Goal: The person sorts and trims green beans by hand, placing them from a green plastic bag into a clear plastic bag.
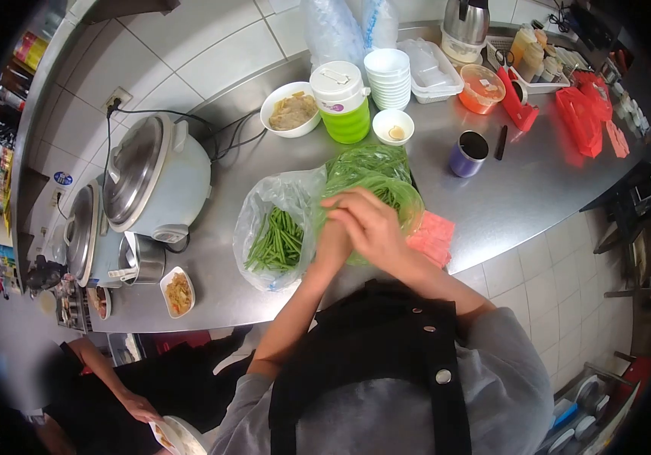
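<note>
My two hands meet above the near left side of a green plastic bag (414, 199), which has cut green beans (386, 195) inside. My right hand (371, 224) crosses in front, its fingers bent and drawn together; what they hold, if anything, is hidden. Partly behind it is my left hand (333, 244), its fingers mostly covered. To the left, a clear plastic bag (252, 201) lies open around more cut green beans (280, 239). Behind the hands is another green plastic bag (367, 163). Pink-red folded cloths or papers (432, 238) lie right of the hands.
Behind the bags stand a green-and-white jug (343, 106), a bowl of pale food (292, 111) and stacked white bowls (388, 80). A purple cup (469, 155) is right. Large cookers (162, 178) and a food dish (177, 293) are left. A co-worker's hand (142, 408) holds a plate below.
</note>
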Demonstrator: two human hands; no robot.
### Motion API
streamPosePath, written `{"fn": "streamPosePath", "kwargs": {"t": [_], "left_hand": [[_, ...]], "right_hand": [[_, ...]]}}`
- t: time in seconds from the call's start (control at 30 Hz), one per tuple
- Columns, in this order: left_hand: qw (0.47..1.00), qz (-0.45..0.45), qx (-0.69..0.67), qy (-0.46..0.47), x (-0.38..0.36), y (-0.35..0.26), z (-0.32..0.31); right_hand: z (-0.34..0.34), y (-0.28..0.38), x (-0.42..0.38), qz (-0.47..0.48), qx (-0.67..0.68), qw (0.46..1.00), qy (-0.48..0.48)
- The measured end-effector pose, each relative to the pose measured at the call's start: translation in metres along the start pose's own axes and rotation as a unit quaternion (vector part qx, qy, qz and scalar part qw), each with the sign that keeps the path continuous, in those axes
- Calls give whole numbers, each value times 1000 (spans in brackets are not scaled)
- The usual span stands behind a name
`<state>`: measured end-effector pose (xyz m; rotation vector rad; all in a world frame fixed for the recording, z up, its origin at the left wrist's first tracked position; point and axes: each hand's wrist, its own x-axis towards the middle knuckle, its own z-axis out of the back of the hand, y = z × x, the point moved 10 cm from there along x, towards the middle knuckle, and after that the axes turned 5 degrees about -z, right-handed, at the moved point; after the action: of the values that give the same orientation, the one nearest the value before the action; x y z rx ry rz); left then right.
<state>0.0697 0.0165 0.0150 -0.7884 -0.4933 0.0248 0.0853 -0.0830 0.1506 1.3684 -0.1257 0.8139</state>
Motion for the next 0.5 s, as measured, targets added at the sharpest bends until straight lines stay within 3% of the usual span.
{"fn": "streamPosePath", "kwargs": {"t": [0.07, 0.13, 0.23, 0.3, 0.43, 0.5], "left_hand": [[993, -68, -15, -92, -6, -14, 16], [994, -28, 102, 16, -10, 10, -6], [945, 33, 277, 168, -17, 53, -22], [951, 40, 259, 165, -15, 60, -12], [967, 22, 218, 131, -1, 34, -4], [972, 4, 205, 115, 2, 25, -3]], "right_hand": [[-9, 14, 6, 34, 57, 998, -4], [-45, 11, 11, 71, 33, 989, 129], [-58, -62, 11, -24, -208, 921, 327], [-48, -88, -5, -110, -259, 862, 422], [-59, -169, -54, -187, -375, 815, 400], [-59, -173, -54, -102, -419, 866, 254]]}}
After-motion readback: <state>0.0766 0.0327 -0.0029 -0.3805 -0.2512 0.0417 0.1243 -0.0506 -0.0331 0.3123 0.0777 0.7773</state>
